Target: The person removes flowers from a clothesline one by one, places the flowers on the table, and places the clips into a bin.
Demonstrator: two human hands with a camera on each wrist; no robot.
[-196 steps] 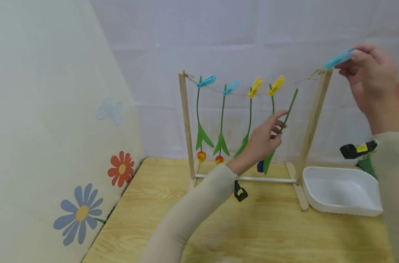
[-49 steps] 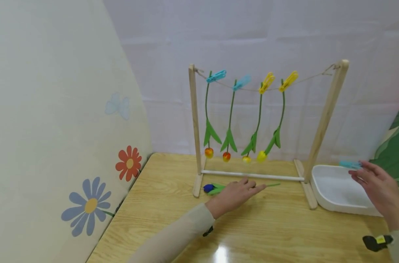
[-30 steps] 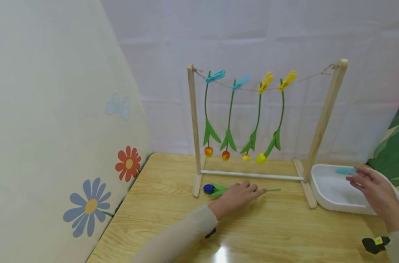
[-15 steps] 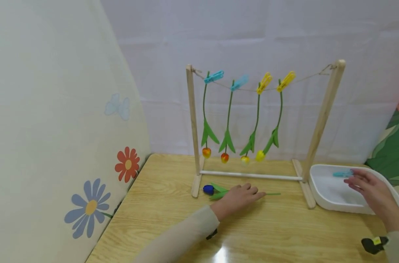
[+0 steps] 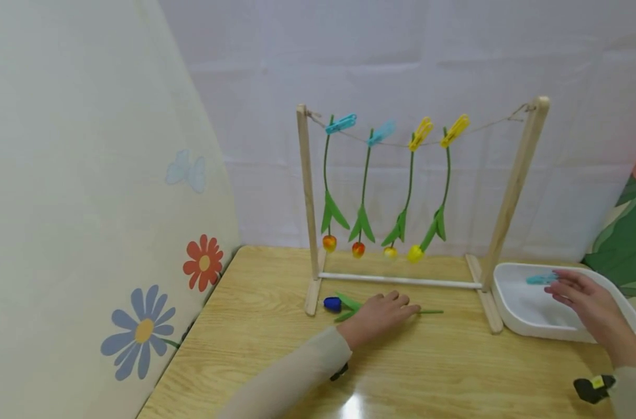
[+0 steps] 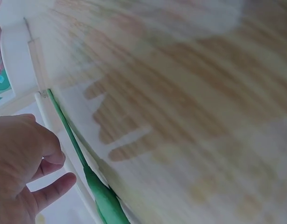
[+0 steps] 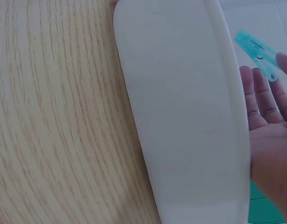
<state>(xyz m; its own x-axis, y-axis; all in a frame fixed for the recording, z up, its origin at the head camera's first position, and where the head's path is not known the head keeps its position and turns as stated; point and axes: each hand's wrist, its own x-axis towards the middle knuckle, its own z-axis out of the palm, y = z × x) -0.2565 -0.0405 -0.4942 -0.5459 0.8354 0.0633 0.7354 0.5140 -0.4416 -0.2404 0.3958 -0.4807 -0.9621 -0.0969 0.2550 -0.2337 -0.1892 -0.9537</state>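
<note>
A blue tulip (image 5: 332,304) lies on the wooden table, its bloom to the left and its green stem to the right. My left hand (image 5: 383,319) is over the middle of that tulip, palm down, covering part of it. In the left wrist view the fingers are loosely bent beside the stem (image 6: 68,128), with a gap between. At the right, my right hand (image 5: 585,299) pinches a light-blue clothespin (image 5: 540,279) over the white basin (image 5: 548,331). The right wrist view shows the clothespin (image 7: 255,51) held by one end between thumb and finger, other fingers extended.
Behind the left hand stands a wooden frame (image 5: 517,186) with a string across its top. Several tulips hang there bloom-down, clipped by blue clothespins (image 5: 341,123) and yellow clothespins (image 5: 455,130). A white crossbar (image 5: 401,280) runs low between the posts. A flowered wall borders the left.
Earlier the left hand held the blue tulip up near the string; now it lies on the table. The right hand has come down from the right post to the basin, still with the clothespin.
</note>
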